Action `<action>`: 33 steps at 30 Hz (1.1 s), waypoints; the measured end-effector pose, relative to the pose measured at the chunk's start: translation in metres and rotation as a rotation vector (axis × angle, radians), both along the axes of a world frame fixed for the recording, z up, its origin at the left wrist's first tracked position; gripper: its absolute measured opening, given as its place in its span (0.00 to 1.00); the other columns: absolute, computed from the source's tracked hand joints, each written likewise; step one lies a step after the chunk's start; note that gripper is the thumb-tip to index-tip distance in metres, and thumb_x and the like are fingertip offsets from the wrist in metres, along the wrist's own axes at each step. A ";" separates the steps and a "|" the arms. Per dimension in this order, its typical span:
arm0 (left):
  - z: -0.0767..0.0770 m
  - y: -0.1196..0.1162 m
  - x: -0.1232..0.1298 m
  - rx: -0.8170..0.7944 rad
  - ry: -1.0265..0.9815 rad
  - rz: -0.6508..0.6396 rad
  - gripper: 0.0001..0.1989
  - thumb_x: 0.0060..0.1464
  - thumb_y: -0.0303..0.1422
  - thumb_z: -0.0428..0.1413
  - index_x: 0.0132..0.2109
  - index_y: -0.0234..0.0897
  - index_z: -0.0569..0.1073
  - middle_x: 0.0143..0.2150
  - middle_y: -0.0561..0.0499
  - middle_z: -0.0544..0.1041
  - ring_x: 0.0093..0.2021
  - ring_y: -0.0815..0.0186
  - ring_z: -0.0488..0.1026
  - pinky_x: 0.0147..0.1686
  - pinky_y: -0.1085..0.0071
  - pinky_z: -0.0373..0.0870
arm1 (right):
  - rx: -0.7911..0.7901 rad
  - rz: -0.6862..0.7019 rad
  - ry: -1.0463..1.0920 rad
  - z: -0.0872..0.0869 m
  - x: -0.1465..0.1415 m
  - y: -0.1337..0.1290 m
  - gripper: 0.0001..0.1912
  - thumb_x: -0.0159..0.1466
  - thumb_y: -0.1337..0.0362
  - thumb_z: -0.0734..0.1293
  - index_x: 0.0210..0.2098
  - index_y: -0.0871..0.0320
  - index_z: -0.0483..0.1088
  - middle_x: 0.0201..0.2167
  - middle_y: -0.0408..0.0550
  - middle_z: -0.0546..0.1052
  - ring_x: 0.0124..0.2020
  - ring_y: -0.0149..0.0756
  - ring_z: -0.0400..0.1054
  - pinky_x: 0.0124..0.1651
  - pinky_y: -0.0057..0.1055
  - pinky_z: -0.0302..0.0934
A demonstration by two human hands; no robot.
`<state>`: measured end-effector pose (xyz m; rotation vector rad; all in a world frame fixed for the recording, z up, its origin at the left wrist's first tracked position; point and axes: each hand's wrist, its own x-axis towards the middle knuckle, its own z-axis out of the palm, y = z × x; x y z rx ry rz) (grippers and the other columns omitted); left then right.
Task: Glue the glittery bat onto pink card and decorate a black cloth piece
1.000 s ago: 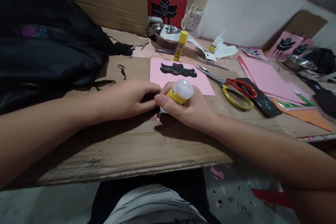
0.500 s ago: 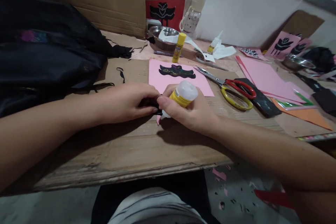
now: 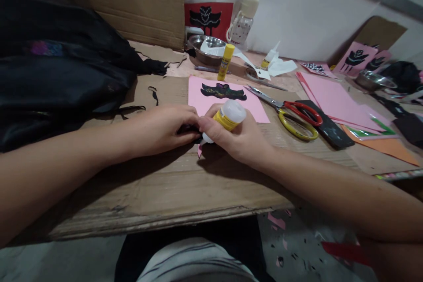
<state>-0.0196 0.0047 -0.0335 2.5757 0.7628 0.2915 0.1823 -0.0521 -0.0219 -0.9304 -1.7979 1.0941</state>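
Note:
Wrapped in my right hand (image 3: 243, 139) is a white glue bottle (image 3: 230, 115) with a yellow label, tilted with its tip down toward the table. My left hand (image 3: 175, 128) is closed on a small black piece (image 3: 198, 139), mostly hidden by the fingers. A thin pink strip (image 3: 199, 152) sticks out below that piece, near the bottle's tip. Just beyond my hands lies a pink sheet (image 3: 254, 108) with a glittery black wing-like cutout (image 3: 224, 91) on it.
Scissors (image 3: 282, 108) with red and yellow handles lie to the right, over a dark flat object (image 3: 333, 130). Behind are a yellow glue stick (image 3: 226, 62), a metal bowl (image 3: 205, 50) and another glue bottle (image 3: 270, 57). Pink sheets (image 3: 333, 97) lie farther right; a black bag (image 3: 66, 70) is left.
The glue bottle in my right hand has shifted slightly left and tilted a little. My left hand stays nearly in place. The view has moved slightly.

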 end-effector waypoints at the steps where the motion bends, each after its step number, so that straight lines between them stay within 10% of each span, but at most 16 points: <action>1: 0.000 0.000 0.000 0.001 0.002 0.000 0.14 0.65 0.39 0.51 0.48 0.39 0.79 0.49 0.44 0.82 0.48 0.55 0.79 0.49 0.62 0.73 | 0.001 0.003 0.008 -0.001 0.000 0.000 0.23 0.64 0.43 0.76 0.30 0.56 0.73 0.25 0.40 0.77 0.28 0.33 0.71 0.32 0.28 0.63; 33: -0.004 0.002 -0.002 0.000 -0.080 -0.019 0.10 0.65 0.37 0.54 0.45 0.40 0.78 0.47 0.47 0.83 0.47 0.57 0.79 0.48 0.66 0.72 | -0.076 -0.014 0.034 -0.006 -0.001 0.004 0.25 0.63 0.41 0.77 0.30 0.56 0.72 0.26 0.41 0.76 0.28 0.32 0.70 0.33 0.27 0.66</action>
